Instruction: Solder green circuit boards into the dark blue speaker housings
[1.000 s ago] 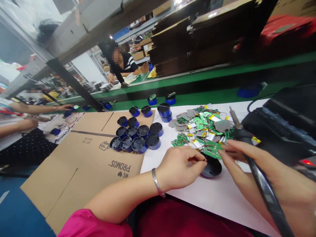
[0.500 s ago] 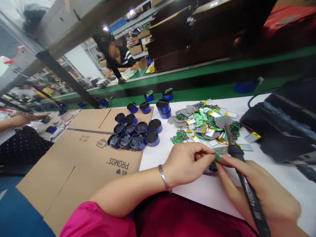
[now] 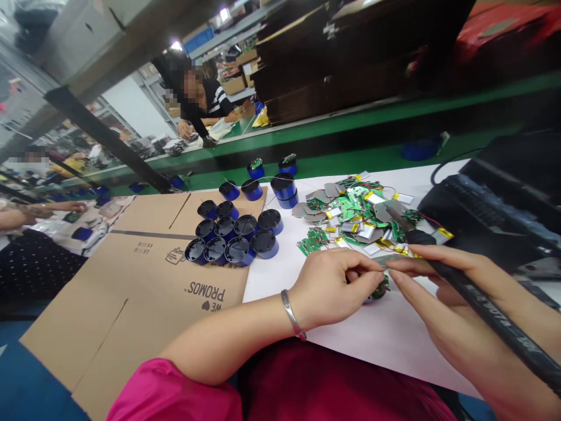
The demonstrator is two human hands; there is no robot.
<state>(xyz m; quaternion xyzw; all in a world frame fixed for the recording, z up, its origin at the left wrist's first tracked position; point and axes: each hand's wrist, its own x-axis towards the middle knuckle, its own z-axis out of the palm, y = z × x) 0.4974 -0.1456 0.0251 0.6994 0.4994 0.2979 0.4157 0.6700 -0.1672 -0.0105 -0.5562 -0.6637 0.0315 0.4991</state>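
right fingers point(image 3: 409, 292) gripping soldering iron point(image 3: 491, 310), now tilted flatter — left fingers point(image 3: 364, 285) pinched at circuit board point(image 3: 385, 285)

My soldering iron point(image 3: 460, 282) has a smooth plastic handle point(image 3: 491, 311) and a dull metal tip point(image 3: 398, 218). My bracelet point(image 3: 291, 314) is polished metal, my sleeve point(image 3: 179, 393) satiny cloth. On the left, the carton point(image 3: 149, 310) is matt cardboard and the cups point(image 3: 240, 250) glossy plastic. Far right, the blurred red covering point(image 3: 535, 24) may be shiny plastic film.
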